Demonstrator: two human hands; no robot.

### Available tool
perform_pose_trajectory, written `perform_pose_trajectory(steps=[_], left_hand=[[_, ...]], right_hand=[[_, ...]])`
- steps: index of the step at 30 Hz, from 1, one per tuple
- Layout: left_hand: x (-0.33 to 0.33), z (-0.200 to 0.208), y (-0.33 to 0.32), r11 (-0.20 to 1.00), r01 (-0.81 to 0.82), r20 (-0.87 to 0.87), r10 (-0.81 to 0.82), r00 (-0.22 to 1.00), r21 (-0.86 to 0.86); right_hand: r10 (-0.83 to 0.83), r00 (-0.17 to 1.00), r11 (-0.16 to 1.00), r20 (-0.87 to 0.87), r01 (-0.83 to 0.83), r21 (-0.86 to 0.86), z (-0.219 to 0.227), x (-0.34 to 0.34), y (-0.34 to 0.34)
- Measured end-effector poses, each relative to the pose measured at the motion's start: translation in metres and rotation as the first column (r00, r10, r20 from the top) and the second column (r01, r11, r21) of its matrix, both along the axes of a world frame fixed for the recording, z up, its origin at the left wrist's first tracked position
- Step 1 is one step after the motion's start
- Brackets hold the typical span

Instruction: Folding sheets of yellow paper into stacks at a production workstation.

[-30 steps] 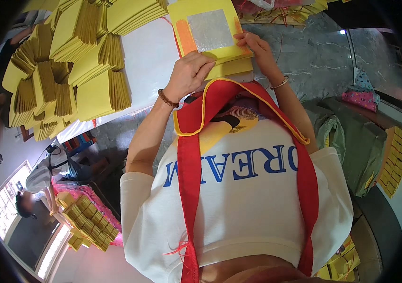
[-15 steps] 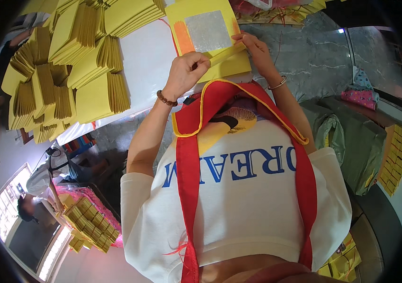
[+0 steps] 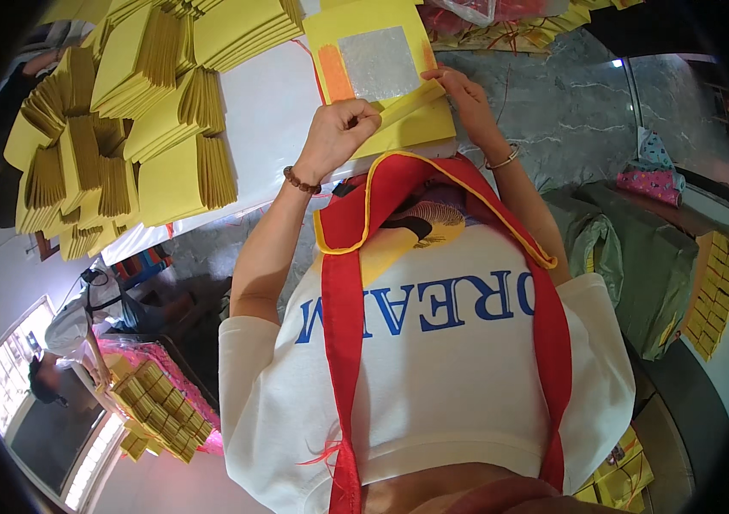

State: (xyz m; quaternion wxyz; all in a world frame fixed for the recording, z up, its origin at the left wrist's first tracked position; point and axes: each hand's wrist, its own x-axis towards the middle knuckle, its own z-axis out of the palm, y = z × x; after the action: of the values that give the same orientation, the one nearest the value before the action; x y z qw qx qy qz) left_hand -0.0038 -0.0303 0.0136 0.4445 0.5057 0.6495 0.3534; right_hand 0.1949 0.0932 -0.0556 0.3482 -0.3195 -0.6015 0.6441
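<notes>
In front of me lies yellow paper (image 3: 411, 133) with a silver square (image 3: 377, 64) and an orange band (image 3: 336, 73) beside it. A narrow folded strip of yellow paper (image 3: 413, 102) slants across its near part, between my hands. My left hand (image 3: 340, 135) is closed in a pinch on the strip's left end, fingers curled under. The fingertips of my right hand (image 3: 467, 101) pinch its right end, slightly farther from me. Whether the strip is the rolled edge of the silver-marked sheet cannot be told.
Stacks of folded yellow paper (image 3: 180, 176) crowd the left of the white table (image 3: 266, 111). Plastic-wrapped bundles (image 3: 501, 21) lie at the far right. Low on the left, another person (image 3: 82, 321) stands by a load of yellow bundles (image 3: 159, 398). Green-covered goods (image 3: 651, 257) stand on the right.
Both hands keep their pinch on the strip and have barely moved. The view has shifted slightly. At the lower left the other person's arm has moved a little.
</notes>
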Motion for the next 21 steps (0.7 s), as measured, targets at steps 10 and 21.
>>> perform_pose_trajectory(steps=[10,21], left_hand=[[-0.003,-0.001,0.0,1.0,0.026,-0.015,-0.026,1.0,0.009],[-0.007,-0.006,0.003,0.999,-0.033,0.119,0.035,0.992,-0.024]], right_hand=[[0.024,1.0,0.998,0.013,-0.025,0.059,0.003,0.002,0.002],[0.143,0.976,0.963,0.166,-0.176,0.206,0.001,0.008,0.004]])
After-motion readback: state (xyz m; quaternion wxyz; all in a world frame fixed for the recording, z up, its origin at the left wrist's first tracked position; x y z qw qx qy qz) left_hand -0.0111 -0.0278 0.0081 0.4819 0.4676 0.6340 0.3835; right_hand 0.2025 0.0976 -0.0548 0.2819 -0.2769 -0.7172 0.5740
